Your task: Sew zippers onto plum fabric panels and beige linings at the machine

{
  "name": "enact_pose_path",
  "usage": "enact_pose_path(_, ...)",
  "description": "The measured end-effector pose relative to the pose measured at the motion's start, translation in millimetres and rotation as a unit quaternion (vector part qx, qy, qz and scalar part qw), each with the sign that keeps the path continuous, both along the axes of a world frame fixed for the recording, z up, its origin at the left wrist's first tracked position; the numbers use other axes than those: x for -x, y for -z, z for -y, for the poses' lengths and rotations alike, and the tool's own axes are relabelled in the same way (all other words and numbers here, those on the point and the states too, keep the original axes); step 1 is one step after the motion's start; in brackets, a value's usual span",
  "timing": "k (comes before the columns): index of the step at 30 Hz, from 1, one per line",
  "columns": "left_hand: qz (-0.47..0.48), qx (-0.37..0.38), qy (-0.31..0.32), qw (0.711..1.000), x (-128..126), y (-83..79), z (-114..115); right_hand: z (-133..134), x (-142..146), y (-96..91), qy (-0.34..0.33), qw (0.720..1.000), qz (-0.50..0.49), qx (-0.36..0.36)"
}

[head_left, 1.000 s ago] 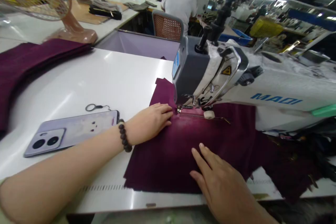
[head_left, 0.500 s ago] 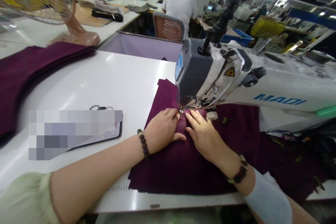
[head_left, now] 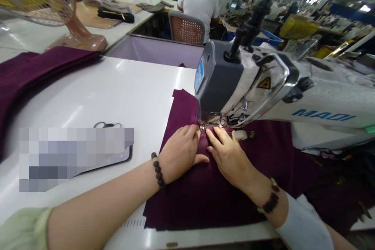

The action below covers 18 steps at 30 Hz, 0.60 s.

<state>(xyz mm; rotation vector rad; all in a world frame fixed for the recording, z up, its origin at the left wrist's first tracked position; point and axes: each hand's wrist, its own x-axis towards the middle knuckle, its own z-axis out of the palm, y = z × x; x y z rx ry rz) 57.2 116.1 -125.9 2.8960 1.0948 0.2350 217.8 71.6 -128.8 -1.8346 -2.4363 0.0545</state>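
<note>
A dark maroon fabric piece lies flat on the white table under the head of a sewing machine. My left hand rests on the cloth just left of the presser foot, fingers stretched forward and thumb out to the right. On the other side of the foot, my right hand lies on the same cloth with its fingers spread, the tips close to the needle area. A small gold zipper pull shows on the fabric to the right, beside a white round part. The needle itself is hard to make out.
A phone, mostly pixelated, lies left of my arm with a ring above it. Folded maroon fabric is stacked far left, near a fan base. Behind the table are a lilac bin, a chair and a seated person.
The camera view has shifted slightly, so the machine head appears larger and the fabric's front edge lower. Both hands keep nearly the same place beside the presser foot.
</note>
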Motion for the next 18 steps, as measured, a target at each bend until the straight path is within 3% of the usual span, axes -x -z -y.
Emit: enact_pose_path(18, -0.01, 0.008, -0.008, 1.0, 0.6, -1.1, -4.7, -3.2, 0.7, 0.7, -0.002, 0.999, -0.027, -0.02)
